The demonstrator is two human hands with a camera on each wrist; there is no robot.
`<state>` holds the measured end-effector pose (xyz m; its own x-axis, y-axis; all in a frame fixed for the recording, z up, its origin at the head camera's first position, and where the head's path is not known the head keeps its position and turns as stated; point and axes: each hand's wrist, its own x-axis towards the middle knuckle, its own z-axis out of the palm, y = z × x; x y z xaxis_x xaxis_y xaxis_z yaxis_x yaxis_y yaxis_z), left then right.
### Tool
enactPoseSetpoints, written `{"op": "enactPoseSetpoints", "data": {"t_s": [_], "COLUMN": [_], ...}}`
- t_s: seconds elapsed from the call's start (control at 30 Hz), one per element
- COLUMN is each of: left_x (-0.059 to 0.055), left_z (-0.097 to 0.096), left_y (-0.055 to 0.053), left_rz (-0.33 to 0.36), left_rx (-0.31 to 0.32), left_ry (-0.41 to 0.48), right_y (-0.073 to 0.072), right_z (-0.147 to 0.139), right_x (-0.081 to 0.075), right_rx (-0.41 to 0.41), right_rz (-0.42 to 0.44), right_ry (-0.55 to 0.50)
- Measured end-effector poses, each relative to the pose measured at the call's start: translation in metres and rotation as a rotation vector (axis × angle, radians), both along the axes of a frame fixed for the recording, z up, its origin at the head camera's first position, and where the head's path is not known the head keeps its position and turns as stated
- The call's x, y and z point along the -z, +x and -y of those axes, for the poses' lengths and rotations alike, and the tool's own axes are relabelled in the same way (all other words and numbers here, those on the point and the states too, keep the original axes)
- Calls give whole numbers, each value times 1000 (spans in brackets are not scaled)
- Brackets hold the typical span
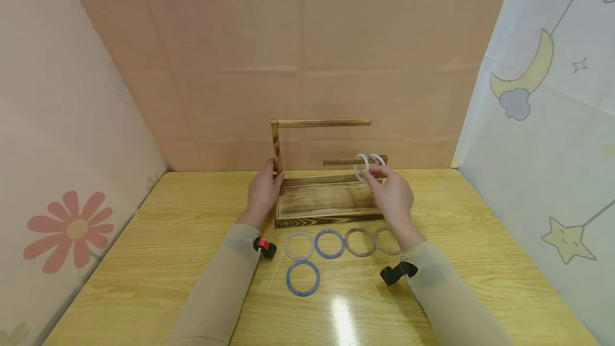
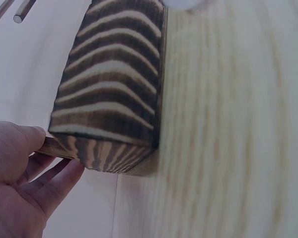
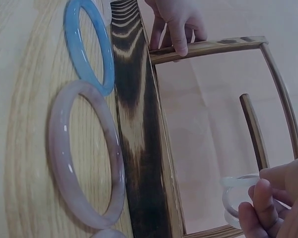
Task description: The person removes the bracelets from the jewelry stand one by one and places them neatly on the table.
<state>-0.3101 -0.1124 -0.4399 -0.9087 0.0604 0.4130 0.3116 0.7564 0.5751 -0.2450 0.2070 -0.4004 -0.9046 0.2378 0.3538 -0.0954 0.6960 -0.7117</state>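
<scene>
A dark-grained wooden stand (image 1: 331,220) has a tray base and two horizontal rods. My left hand (image 1: 263,191) grips the foot of its left post (image 1: 276,146), thumb in front. Over at the other end, my right hand (image 1: 395,192) pinches a white bangle (image 1: 367,161) that hangs around the lower rod (image 1: 338,163). Beside it, nearer the right post, a second pale bangle (image 1: 379,159) loops the same rod. The right wrist view shows thumb and fingertips on a whitish bangle (image 3: 228,182). The upper rod (image 1: 326,123) carries nothing.
Along the stand's front lie a pale bangle (image 1: 285,245), a blue bangle (image 1: 329,231), a brown bangle (image 1: 360,255) and another brownish one (image 1: 377,241), partly behind the right wrist. A second blue bangle (image 1: 302,295) lies nearer me. A papered wall (image 1: 230,68) rises behind the table.
</scene>
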Motion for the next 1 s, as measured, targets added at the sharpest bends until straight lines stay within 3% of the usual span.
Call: {"op": "enactPoseSetpoints", "data": {"t_s": [0.5,1.0], "left_x": [-2,-4], "left_z": [-1,-1], "left_y": [1,2], "left_rz": [21,20], "left_rx": [-10,-3], "left_ry": [3,3], "right_y": [-1,3], "right_z": [6,27], "right_x": [-6,-11], "right_rx": [20,-42], "right_rz": [-16,-23], "right_ry": [6,-15]}}
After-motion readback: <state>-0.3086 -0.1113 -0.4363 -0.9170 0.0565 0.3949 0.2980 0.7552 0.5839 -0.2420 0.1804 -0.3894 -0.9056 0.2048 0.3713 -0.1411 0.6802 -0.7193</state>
